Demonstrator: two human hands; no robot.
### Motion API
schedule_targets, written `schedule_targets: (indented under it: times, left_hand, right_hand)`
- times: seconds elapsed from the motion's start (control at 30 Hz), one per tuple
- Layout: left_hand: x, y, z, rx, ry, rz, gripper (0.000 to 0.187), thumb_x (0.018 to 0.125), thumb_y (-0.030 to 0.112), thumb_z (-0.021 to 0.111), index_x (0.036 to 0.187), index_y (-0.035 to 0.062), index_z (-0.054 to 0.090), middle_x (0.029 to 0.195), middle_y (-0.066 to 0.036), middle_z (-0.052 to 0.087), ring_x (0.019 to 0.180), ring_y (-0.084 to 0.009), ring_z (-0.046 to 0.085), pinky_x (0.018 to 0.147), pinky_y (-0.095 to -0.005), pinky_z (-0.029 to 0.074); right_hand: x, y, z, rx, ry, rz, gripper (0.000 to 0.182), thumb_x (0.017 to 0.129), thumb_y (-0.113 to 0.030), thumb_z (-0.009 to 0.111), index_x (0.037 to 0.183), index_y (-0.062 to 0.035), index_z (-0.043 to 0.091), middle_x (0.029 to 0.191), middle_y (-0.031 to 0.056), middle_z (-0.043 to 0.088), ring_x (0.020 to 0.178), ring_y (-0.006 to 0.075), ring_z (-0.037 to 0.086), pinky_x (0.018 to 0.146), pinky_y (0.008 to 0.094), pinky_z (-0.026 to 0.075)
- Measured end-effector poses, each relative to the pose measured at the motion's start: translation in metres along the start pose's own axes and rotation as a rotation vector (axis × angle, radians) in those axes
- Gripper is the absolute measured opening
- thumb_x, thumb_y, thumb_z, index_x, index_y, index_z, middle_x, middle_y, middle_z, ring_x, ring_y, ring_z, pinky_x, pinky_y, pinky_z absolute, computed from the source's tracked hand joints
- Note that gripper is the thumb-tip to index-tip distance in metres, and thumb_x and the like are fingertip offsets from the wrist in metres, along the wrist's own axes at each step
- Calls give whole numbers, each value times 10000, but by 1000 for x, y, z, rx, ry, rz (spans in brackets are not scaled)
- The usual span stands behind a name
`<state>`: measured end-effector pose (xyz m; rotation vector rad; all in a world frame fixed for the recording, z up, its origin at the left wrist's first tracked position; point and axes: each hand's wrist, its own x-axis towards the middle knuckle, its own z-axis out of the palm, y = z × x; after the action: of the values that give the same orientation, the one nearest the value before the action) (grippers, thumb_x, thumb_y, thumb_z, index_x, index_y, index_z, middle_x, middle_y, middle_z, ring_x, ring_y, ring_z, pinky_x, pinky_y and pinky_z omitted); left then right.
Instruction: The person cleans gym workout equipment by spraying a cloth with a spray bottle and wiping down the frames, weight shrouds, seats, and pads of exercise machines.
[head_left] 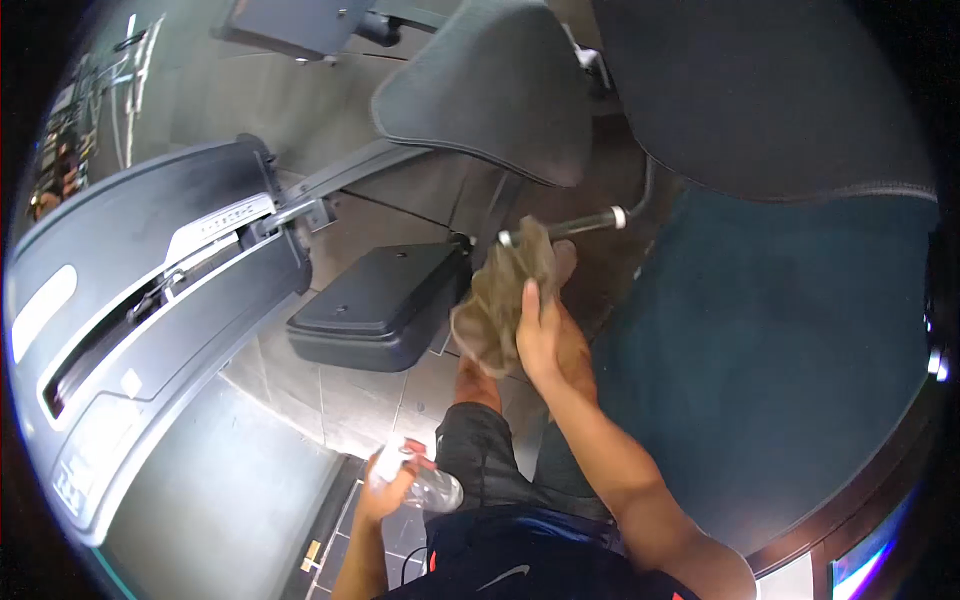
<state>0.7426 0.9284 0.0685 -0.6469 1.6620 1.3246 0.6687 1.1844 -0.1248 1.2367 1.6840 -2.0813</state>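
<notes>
My right hand (541, 340) is closed on a crumpled brownish cloth (497, 305), thumb lying along its upper face. The cloth's top edge overlaps the near end of a dark handle bar (582, 225) with pale end rings. Lower down, at my left side, my left hand (388, 488) grips a clear spray bottle (436, 490) by its neck. The bottle has a white and red spray head (405, 450) and is tilted, its base pointing towards my shorts.
A grey padded seat (490, 90) and a larger dark pad (760, 90) belong to an exercise machine. Its grey housing (150, 260) stands at left, beside a black pedal-like block (375, 300). Blue-green matting (770, 340) covers the right side; floor tiles (350, 400) show below.
</notes>
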Motion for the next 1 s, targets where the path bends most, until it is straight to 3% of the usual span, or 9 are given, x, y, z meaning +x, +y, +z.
schedule_targets:
  times: [0.1, 0.17, 0.27, 0.37, 0.53, 0.73, 0.83, 0.87, 1.0]
  left_hand:
    - [4, 16, -13, -118, 335, 169, 684, 897, 19, 547, 1520, 25, 264, 1367, -194, 519, 902, -196, 681, 822, -322, 533]
    - [20, 38, -26, -29, 414, 229, 781, 908, 44, 537, 1573, 48, 126, 1536, -215, 344, 898, -203, 682, 788, -296, 524]
    - [55, 38, -48, 18, 378, 389, 813, 912, 68, 551, 1577, 48, 83, 1579, -221, 275, 913, -193, 676, 743, -277, 514]
    - [67, 45, -39, -135, 362, 380, 842, 914, 48, 527, 1573, 43, 2, 1533, -160, 346, 939, -162, 653, 662, -232, 458]
    - [71, 74, -25, -192, 299, 417, 894, 880, 57, 534, 1546, -31, -56, 1321, -151, 516, 859, -184, 645, 714, -257, 500]
    - [76, 71, -27, 167, 313, 438, 831, 858, 85, 590, 1513, -78, 105, 1218, -202, 565, 871, -239, 655, 771, -324, 524]
    - [69, 73, -32, 242, 282, 350, 660, 848, 81, 608, 1418, -87, 321, 1170, -206, 583, 860, -290, 655, 774, -357, 520]
    - [65, 72, -35, 255, 266, 328, 606, 847, 80, 611, 1382, -86, 379, 1151, -205, 590, 856, -306, 653, 772, -365, 518]
    - [70, 97, -33, 406, 225, 383, 477, 840, 102, 632, 1261, -54, 472, 1144, -208, 590, 863, -335, 645, 751, -377, 512]
  right_hand:
    - [-56, -56, 3, -165, -292, -206, 549, 1033, -380, 451, 1345, 71, 500, 1310, 259, 570, 1252, 349, 522, 1062, 423, 380]
    - [-50, -93, 17, -384, -484, -729, 542, 1021, -369, 459, 1320, 78, 520, 1251, 288, 596, 1212, 426, 543, 1070, 467, 384]
    - [-2, -85, 75, -415, -780, -597, 566, 1009, -376, 441, 1343, 78, 503, 1297, 311, 562, 1266, 437, 504, 1102, 456, 365]
    - [62, -63, 90, -572, -910, -4, 566, 1007, -370, 411, 1361, 65, 490, 1308, 316, 554, 1288, 450, 482, 1105, 438, 370]
    - [19, -64, 81, -644, -1005, -218, 605, 1024, -372, 410, 1492, 5, 341, 1573, 272, 231, 1480, 397, 194, 1206, 481, 181]
    - [42, -100, 203, -467, -1354, -594, 606, 1020, -437, 399, 1452, -14, 428, 1521, 287, 328, 1432, 445, 281, 1177, 528, 226]
    - [20, -92, 197, -568, -1194, -615, 534, 1004, -419, 441, 1436, -108, 485, 1498, 289, 361, 1394, 484, 320, 1146, 573, 260]
    - [6, -99, 171, -629, -1086, -827, 525, 997, -414, 460, 1422, -107, 502, 1507, 290, 347, 1398, 501, 304, 1135, 599, 262]
    - [2, -112, 131, -539, -1002, -684, 581, 1007, -398, 447, 1405, 25, 466, 1521, 288, 327, 1419, 479, 287, 1152, 583, 239]
